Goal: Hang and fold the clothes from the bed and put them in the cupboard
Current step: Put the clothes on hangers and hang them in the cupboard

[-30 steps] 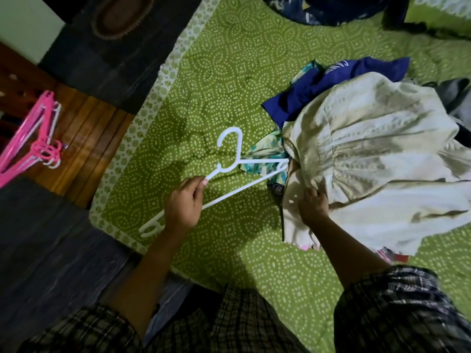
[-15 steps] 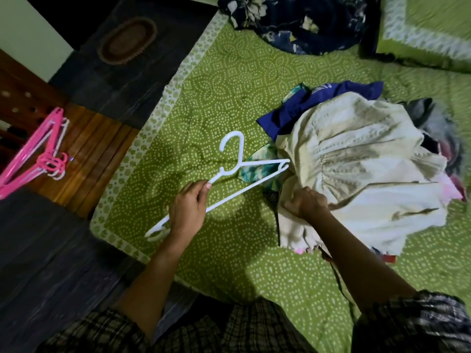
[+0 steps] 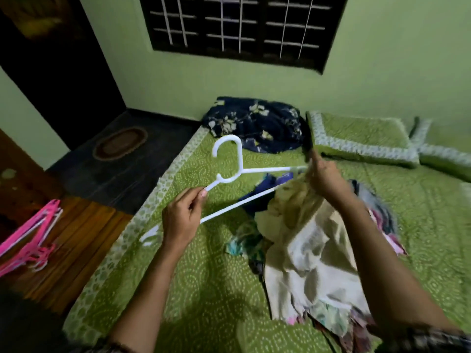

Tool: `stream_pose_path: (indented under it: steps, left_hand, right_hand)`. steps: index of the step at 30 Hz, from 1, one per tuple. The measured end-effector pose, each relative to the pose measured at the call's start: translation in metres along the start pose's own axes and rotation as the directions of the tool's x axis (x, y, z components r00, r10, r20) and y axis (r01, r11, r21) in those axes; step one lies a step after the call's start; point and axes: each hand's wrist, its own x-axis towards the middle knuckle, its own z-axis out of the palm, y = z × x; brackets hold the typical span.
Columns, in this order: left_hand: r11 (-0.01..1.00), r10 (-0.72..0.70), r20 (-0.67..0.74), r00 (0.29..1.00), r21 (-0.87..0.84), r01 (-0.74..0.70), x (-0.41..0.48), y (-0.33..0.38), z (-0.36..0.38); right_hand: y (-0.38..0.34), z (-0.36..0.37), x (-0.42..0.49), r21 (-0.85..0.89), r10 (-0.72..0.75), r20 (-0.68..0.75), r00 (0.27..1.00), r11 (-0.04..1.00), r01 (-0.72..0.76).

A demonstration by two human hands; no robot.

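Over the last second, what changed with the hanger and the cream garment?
Both hands rose. The left hand lifted the white hanger from low over the bed. The right hand pulled the cream garment up off the clothes pile to the hanger's right end. Unchanged: both grips, the pink hangers on the wooden surface, the rest of the pile.

A home bedroom: a bed [image 3: 204,289] with a green patterned sheet lies under the fingers [image 3: 194,197], matching pillows [image 3: 356,138] beyond them, a barred window [image 3: 242,24] in the green wall [image 3: 382,59] farther off.
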Motion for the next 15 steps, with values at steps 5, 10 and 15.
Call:
stream_pose_path:
  steps: [5, 10, 15]
  left_hand:
    - [0.988, 0.109, -0.151, 0.982, -0.095, -0.124, 0.044, 0.017, -0.027]
    - [0.965, 0.159, -0.308, 0.938, -0.154, -0.214, 0.068, 0.025, -0.049]
    - [0.959, 0.176, -0.292, 0.940, -0.163, -0.230, 0.065, 0.013, -0.057]
  right_hand:
    - [-0.033, -0.089, 0.018, 0.151, -0.072, -0.276, 0.959, 0.982, 0.117]
    - [-0.050, -0.118, 0.038, 0.310, 0.123, -0.341, 0.932, 0.951, -0.013]
    - [-0.053, -0.111, 0.030, 0.477, 0.248, -0.284, 0.926, 0.875, -0.088]
